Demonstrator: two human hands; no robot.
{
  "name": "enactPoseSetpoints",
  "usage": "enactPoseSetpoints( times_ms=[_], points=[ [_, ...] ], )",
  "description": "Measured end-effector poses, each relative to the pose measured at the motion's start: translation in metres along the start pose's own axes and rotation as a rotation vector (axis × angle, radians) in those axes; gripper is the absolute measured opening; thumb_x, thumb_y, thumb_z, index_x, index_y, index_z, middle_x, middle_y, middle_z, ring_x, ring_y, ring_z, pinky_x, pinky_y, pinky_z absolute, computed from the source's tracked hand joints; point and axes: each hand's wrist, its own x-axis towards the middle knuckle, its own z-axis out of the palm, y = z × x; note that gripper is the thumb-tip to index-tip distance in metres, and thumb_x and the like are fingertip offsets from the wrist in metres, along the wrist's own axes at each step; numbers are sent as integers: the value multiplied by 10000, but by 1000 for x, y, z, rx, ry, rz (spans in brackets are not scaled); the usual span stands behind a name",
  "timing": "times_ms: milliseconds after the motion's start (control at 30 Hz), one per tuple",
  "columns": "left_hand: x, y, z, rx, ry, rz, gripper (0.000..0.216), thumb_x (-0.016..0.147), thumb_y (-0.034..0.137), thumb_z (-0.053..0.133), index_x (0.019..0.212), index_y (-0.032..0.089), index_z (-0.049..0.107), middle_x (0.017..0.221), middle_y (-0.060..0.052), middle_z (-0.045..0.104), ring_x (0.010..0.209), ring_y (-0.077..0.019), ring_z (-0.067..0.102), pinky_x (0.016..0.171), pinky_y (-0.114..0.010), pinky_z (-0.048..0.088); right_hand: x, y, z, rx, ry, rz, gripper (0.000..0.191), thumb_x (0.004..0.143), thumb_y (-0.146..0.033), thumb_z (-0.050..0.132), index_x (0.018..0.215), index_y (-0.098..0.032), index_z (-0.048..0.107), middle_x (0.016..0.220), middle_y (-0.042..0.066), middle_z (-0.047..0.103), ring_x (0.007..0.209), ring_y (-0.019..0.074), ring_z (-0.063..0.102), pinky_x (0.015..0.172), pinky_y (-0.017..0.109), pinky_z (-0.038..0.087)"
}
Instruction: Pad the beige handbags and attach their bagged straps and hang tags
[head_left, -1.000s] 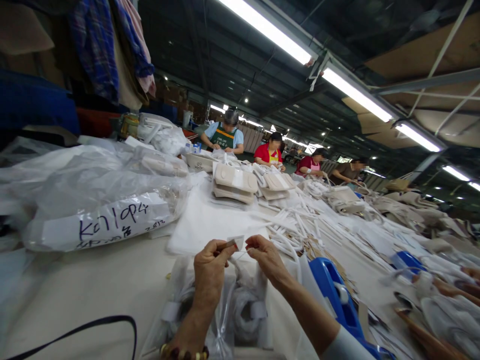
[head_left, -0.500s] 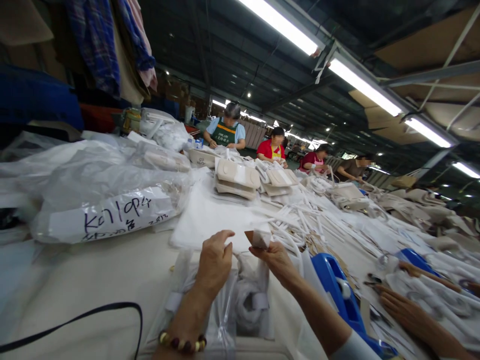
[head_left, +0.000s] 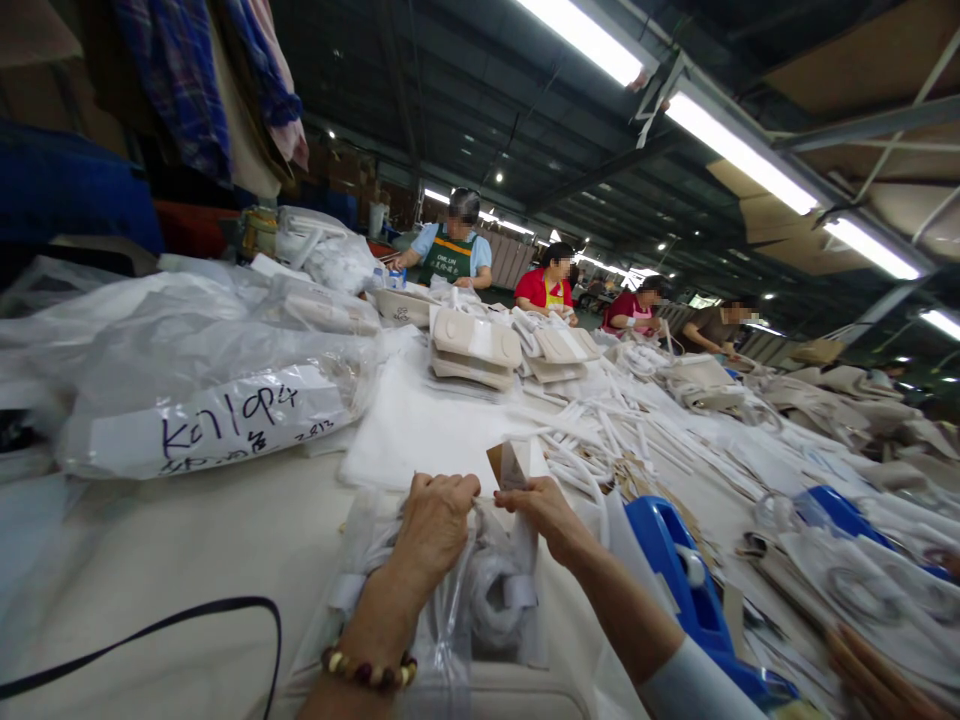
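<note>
My left hand [head_left: 436, 525], a beaded bracelet on its wrist, has its fingers curled together just left of the right hand. What its fingertips pinch, if anything, is hidden. Between the thumb and fingers of my right hand [head_left: 553, 518] is a small folded paper piece [head_left: 523, 463], white with a brown face. Beneath both hands lies a beige bag [head_left: 525, 695] with clear plastic over it. A wrapped white coil [head_left: 499, 600] rests on the bag, under the plastic.
A blue tape dispenser [head_left: 679, 575] stands to the right, near a co-worker's blurred hand [head_left: 874, 670]. Stacked beige pieces [head_left: 476, 345] and loose white strips [head_left: 592, 425] lie ahead. Left are a marked plastic sack [head_left: 225, 420] and a black strap [head_left: 150, 640]. Several people work farther back.
My left hand's fingers have curled in from a more outstretched pose. My right hand still holds the paper piece, now turned slightly. The co-worker's hands at right have drawn back.
</note>
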Motion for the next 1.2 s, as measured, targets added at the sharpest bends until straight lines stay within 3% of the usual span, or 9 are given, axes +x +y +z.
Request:
enactPoseSetpoints(
  times_ms=[333,467,567,667,1033,1200],
  points=[
    [4,-1,1,74,-72,6,171,883,251,514,903,273,682,895,-49,690,904,-239,606,764,-379,303,4,5,4,-10,-21,30,160,549,-253,621,477,-162,511,471,-45,455,503,94,380,505,242,245],
    [3,-4,3,52,-88,22,256,897,203,461,948,319,684,901,-14,706,911,-220,600,785,-381,285,4,6,2,-5,-5,46,161,550,-247,616,472,-165,502,454,-51,438,488,89,358,494,243,232],
    [2,-5,2,36,-98,7,296,878,120,431,960,278,668,916,-18,709,931,-208,601,796,-366,290,3,6,1,2,-6,56,178,552,-254,616,460,-167,490,454,-50,435,486,88,352,491,243,231],
    [3,-3,0,30,-87,-22,226,877,145,442,949,221,642,891,-45,705,917,-208,608,805,-359,302,3,6,1,9,-10,55,186,551,-252,616,454,-170,481,456,-48,433,483,88,349,490,246,226],
    [3,1,-3,67,-135,-3,199,883,280,485,931,315,675,886,-26,704,924,-220,612,820,-394,295,3,10,2,10,-28,54,109,547,-187,601,479,-156,522,462,-55,448,483,86,373,491,240,237],
    [3,3,-5,65,-177,4,219,880,249,462,940,276,671,888,-37,714,912,-231,627,834,-407,309,2,7,4,1,-32,78,118,554,-159,620,481,-156,526,448,-67,426,463,78,355,476,235,233]
  ],
)
